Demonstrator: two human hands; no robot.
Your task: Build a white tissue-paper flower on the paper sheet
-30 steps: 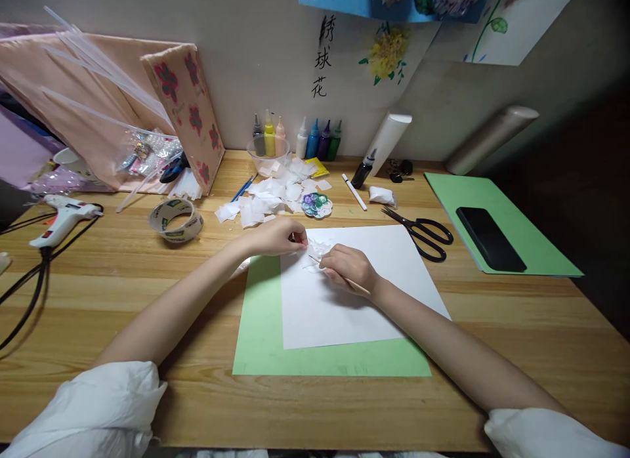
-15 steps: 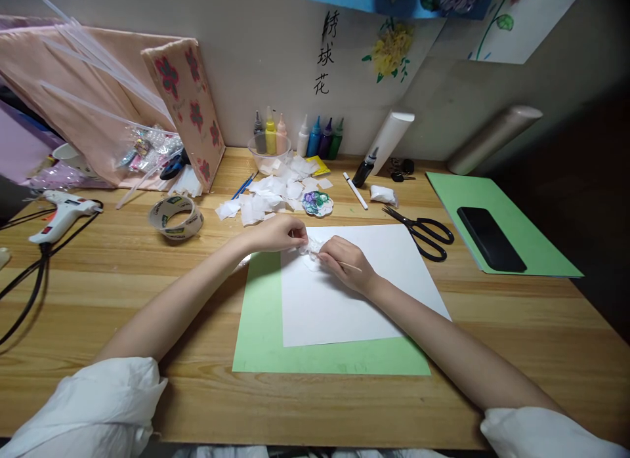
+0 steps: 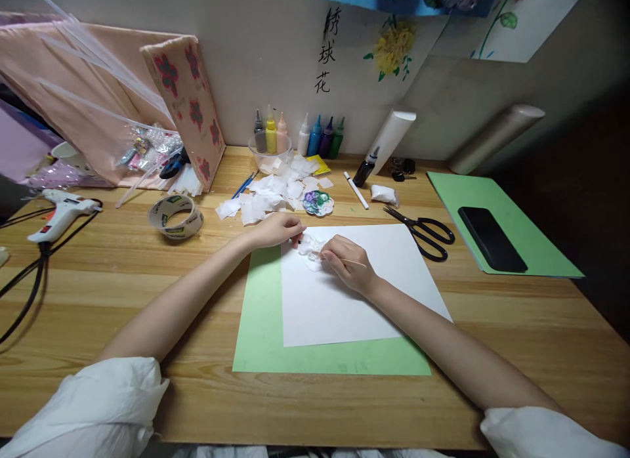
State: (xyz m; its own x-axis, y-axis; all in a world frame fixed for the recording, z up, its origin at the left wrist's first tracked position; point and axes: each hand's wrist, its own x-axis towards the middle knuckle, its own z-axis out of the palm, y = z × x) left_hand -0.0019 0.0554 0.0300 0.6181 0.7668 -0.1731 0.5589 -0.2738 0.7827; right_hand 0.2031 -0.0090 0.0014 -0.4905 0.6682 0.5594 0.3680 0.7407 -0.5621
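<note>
On the big flat white paper sheet (image 3: 364,307), toward ten o'clock, sits a small crumpled bunch of thin white paper (image 3: 310,243). The right hand (image 3: 347,261) pinches a thin pale stick (image 3: 355,263), with its front end by the bunch. It holds the stick like a pencil, perhaps so the end can be aimed at one little spot. The left hand (image 3: 279,231) is at the bunch's other side, maybe to steady it. Its fingers curl in, but I can't tell if they grip anything.

The white sheet lies on a light green paper sheet (image 3: 260,327), which may help keep the table clean. Past the top edge, toward eleven o'clock, is a loose pile of thin white paper pieces (image 3: 268,194), likely put there for easy reach. Black-handled metal scissors (image 3: 432,229) lie at two o'clock, just touching the sheet's corner or very near it.

The left arm comes in from eight o'clock with its wrist bent down. The right arm comes in from four o'clock, low over the paper. Both white sleeves (image 3: 93,405) end near the elbows.
</note>
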